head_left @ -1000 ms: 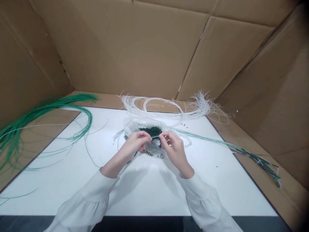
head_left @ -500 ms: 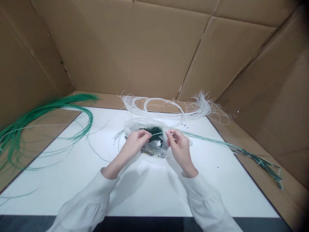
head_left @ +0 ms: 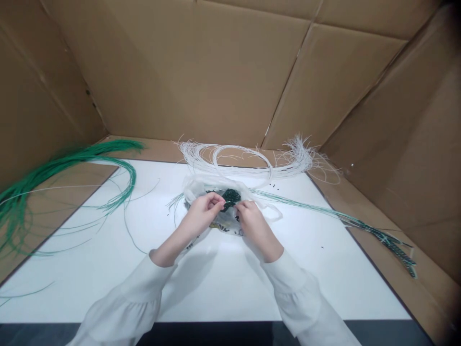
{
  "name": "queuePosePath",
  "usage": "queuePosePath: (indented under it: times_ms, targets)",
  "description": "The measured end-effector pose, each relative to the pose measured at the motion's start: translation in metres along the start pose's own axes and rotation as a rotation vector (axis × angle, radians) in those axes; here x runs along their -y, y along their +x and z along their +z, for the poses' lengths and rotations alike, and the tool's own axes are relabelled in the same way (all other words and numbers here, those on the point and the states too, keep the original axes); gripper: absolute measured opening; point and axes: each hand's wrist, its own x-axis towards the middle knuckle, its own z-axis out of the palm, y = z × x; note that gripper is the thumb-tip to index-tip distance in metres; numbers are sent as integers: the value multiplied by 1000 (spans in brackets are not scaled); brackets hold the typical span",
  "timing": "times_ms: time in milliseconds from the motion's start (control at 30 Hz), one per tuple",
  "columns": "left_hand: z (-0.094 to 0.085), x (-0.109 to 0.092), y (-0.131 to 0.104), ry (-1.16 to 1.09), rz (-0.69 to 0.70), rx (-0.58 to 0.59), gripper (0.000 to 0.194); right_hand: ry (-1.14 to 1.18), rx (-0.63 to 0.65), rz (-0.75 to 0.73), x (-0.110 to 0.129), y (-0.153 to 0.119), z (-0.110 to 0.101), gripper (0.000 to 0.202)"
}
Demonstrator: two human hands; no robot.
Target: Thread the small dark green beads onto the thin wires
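Note:
Above an open clear plastic bag, my left hand pinches a thin pale strand, whose short end sticks out toward the right. Close by on the right, my right hand has its thumb and fingers pressed together at the bag's inner edge. Whatever is in that pinch is hidden or too small to make out. Dark green beads lie heaped in the bag, between and behind my fingertips. Printed marks show on the bag's front.
Green strands lie coiled at the left, white strands at the back. A thin green bundle runs right from behind the bag, ending in dark beaded lengths. Cardboard walls enclose the white table.
My right hand has moved left and slightly down, closer to my left hand. The pale strand that stretched between both hands now shows only as a short end at my left fingertips.

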Motion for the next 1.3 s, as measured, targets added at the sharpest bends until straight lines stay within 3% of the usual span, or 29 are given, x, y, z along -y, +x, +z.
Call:
queuePosePath:
  times_ms: [133, 300, 600, 833, 1067, 1200, 1300]
  targets:
    - [-1, -1, 0, -113, -60, 11, 19, -137, 64, -43, -8, -2, 9, 18]
    - [-1, -8, -2, -250, -131, 9, 23, -256, 174, -25, 1, 0, 0, 20]
    - [0, -13, -2, -369, -188, 28, 29, -313, 202, 59, 16, 1, -10, 17]
    - [-1, -12, -2, -350, -161, 34, 27, -135, 96, 141, 6, 2, -8, 12]
    - [-1, -8, -2, -262, -143, 25, 28, 231, -29, 318, 12, 4, -15, 3]
    - [0, -7, -1, -208, -109, 29, 26, 454, -123, 312, 15, 4, -19, 18]
    - [0, -9, -2, -185, -105, 35, 24, 631, -159, 313, 16, 4, -23, 15]
